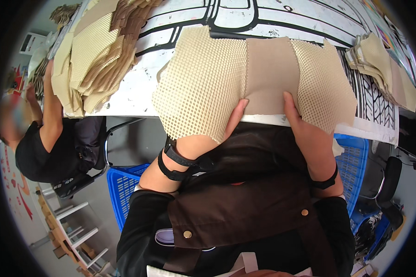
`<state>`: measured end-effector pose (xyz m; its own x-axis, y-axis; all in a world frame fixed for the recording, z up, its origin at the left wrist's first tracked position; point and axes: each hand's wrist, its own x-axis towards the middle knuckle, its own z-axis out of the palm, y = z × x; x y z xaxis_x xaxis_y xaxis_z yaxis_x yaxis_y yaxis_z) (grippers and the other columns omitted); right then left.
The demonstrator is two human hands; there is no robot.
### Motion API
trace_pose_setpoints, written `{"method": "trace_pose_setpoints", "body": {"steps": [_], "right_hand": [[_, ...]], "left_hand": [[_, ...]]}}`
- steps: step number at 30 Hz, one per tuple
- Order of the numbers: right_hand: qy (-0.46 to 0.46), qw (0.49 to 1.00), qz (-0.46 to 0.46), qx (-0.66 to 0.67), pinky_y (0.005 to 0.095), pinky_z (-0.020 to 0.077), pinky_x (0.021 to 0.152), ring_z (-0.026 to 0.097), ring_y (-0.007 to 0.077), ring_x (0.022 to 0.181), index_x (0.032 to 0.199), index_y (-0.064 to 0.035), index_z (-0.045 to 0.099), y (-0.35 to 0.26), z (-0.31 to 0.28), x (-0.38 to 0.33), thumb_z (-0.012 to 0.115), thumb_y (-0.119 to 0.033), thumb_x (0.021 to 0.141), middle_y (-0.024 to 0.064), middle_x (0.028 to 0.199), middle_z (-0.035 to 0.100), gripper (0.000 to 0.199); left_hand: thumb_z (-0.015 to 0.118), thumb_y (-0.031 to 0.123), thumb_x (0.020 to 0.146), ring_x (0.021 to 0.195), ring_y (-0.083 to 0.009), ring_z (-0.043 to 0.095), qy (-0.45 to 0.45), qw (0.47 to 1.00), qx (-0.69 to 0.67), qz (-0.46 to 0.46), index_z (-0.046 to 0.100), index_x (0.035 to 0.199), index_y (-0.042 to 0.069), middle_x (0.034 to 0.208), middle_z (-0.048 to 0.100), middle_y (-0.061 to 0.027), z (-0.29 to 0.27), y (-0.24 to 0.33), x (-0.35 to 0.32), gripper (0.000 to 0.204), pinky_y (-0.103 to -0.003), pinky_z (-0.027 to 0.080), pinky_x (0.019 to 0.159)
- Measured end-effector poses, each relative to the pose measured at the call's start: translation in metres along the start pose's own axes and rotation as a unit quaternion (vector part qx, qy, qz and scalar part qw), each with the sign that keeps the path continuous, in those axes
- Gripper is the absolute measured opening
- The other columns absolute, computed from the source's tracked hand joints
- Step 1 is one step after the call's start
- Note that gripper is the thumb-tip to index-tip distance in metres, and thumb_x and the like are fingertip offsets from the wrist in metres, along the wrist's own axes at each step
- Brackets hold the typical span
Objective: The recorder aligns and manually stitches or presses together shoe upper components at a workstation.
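While draped over the near edge of the white table [141, 94], reaches forward of the thumbs and out to both sides: a pieced mesh fabric panel [203, 78], long axis left to right, smooth tan middle strip [271, 74] between the thumbs. Clamped on the near edge by left hand [231, 123] and right hand [304, 128] alike, thumbs on top, left one at the strip's left seam, right one on the strip near its right seam. Other fingers hidden underneath; impossible to tell how far spread. Neither hand clearly nearer. To the left on the table, a tall stack of cut pieces [99, 60]; to the right, a smaller pile [379, 71]. Below, blue baskets [357, 173] on either side; far left, a co-worker in black [39, 154].
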<state>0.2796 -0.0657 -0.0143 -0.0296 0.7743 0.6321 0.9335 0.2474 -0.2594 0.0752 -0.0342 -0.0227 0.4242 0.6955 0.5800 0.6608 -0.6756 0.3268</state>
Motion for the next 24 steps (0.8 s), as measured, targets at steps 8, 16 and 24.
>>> {"method": "trace_pose_setpoints", "body": {"steps": [8, 16, 24], "right_hand": [[0.002, 0.999, -0.04, -0.031, 0.0349, 0.0465, 0.064, 0.058, 0.0261, 0.071, 0.087, -0.0033, 0.063, 0.003, -0.001, 0.001, 0.068, -0.022, 0.076, 0.0075, 0.079, 0.06, 0.022], [0.026, 0.999, 0.017, 0.034, 0.0336, 0.0479, 0.063, 0.06, 0.0252, 0.069, 0.089, -0.0026, 0.062, 0.0, -0.004, 0.0, 0.07, -0.018, 0.076, 0.0098, 0.084, 0.062, 0.022], [0.101, 0.742, 0.186, 0.636, 0.023, 0.0436, 0.041, 0.052, 0.0146, 0.059, 0.097, -0.0043, 0.042, 0.036, -0.018, -0.021, 0.049, -0.004, 0.088, 0.0075, 0.088, 0.053, 0.011]], "left_hand": [[0.065, 0.014, 0.079, 0.065, -0.0224, 0.06, -0.032, 0.994, -0.106, -0.009, 0.065, 0.089, 0.001, 0.076, 0.064, -0.0085, -0.011, 0.002, 0.01, 0.016, -0.032, 0.046, 0.062], [0.067, 0.013, 0.075, 0.067, -0.0255, 0.059, 0.002, 0.999, -0.041, -0.01, 0.064, 0.087, 0.003, 0.078, 0.062, -0.0092, -0.004, -0.003, 0.008, 0.016, -0.033, 0.046, 0.062], [0.068, 0.022, 0.074, 0.082, -0.0289, 0.057, 0.038, 0.999, -0.024, 0.007, 0.063, 0.095, 0.006, 0.09, 0.06, -0.0094, -0.003, 0.003, 0.01, 0.027, -0.038, 0.045, 0.073]]}}
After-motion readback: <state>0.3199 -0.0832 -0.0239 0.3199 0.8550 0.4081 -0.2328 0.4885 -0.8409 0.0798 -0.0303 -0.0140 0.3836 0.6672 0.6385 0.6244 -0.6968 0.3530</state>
